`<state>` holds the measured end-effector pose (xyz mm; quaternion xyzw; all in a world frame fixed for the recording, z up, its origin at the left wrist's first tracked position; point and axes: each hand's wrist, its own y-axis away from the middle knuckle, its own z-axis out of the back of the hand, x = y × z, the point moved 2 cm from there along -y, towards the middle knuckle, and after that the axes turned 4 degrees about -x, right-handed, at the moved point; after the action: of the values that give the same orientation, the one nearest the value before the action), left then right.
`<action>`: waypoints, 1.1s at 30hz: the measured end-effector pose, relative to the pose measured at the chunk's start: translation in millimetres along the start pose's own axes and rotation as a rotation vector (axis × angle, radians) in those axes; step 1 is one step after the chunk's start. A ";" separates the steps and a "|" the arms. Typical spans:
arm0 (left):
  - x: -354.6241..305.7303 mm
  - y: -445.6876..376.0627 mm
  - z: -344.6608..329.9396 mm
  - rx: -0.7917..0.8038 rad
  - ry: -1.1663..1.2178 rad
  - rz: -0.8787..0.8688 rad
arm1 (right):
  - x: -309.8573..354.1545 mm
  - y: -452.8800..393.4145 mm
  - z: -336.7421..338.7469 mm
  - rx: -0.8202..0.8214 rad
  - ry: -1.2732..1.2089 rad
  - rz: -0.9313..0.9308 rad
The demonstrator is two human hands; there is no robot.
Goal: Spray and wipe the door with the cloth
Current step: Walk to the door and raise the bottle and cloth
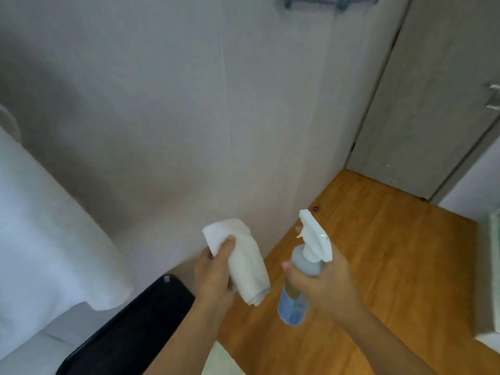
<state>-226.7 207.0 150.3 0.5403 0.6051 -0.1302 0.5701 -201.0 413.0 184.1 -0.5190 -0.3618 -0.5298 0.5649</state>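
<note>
A grey door (422, 112) with a metal handle (493, 97) stands at the right, beyond a wide pale panel (189, 104) straight ahead. My left hand (215, 274) grips a folded white cloth (243, 261), held close to the foot of the pale panel. My right hand (322, 280) is wrapped around a translucent spray bottle (303, 269) with a white trigger head. Its nozzle points up and left toward the panel. Blue liquid shows in the bottle's lower part.
A white fabric mass (46, 234) fills the left edge. A black object (130, 328) lies at the bottom left. Orange wooden floor (392, 266) spreads to the right. A metal rack (324, 1) hangs at the top. A pale box edge (489, 280) sits far right.
</note>
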 end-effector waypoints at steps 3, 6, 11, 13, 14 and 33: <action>7.8 10.4 -65.2 0.090 0.021 0.045 | 8.9 -25.9 52.6 -0.132 0.026 0.062; 19.6 14.8 -150.8 0.174 0.001 0.059 | 5.3 -59.9 126.9 -0.257 0.036 0.103; 40.0 13.2 -295.4 0.322 -0.021 -0.002 | -2.6 -120.6 246.9 -0.394 0.105 0.153; 46.0 11.6 -352.8 0.363 -0.055 -0.057 | -7.5 -147.9 296.2 -0.433 0.147 0.173; 48.8 8.9 -380.0 0.365 -0.077 -0.108 | -11.4 -162.3 320.6 -0.447 0.163 0.169; 89.7 -139.5 -835.6 0.747 -0.523 -0.813 | -128.2 -473.8 599.4 -0.673 0.249 0.043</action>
<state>-776.6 845.5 275.9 0.3796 0.5161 -0.6692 0.3763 -600.5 1070.2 277.0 -0.6148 -0.0843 -0.6667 0.4129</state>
